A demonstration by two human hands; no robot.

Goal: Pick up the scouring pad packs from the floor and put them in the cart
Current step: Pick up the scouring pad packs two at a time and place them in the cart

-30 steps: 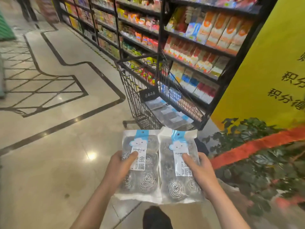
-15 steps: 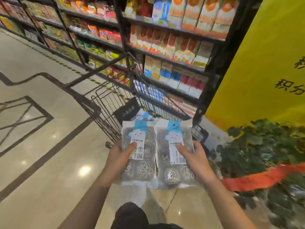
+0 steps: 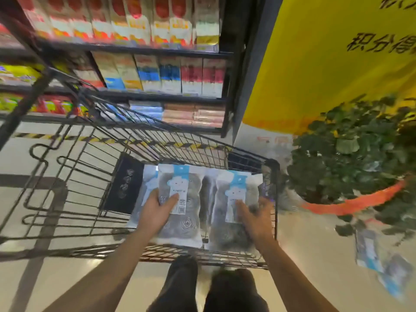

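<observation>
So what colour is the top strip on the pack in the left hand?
Light blue, on the pack held by the left hand; head view.

The floor (image 3: 315, 255) bears the cart (image 3: 74, 176) and loose packs (image 3: 382, 266).

Both hands now reach over the cart (image 3: 273, 167) rim, left pack (image 3: 180, 203) and right pack (image 3: 234, 208) lowered inside its basket, no longer in front of it, more packs (image 3: 382, 269) newly visible on the floor right of the cart.

Two clear-plastic scouring pad packs (image 3: 180, 199) (image 3: 233, 199) lie side by side inside the black wire shopping cart (image 3: 74, 176), near its right end. Stocked black metal shelves (image 3: 157, 95) stand behind the cart; a leafy green potted plant (image 3: 351, 149) stands to its right, with blue-and-clear loose packs (image 3: 382, 266) on the glossy beige floor (image 3: 315, 255) before it.
</observation>
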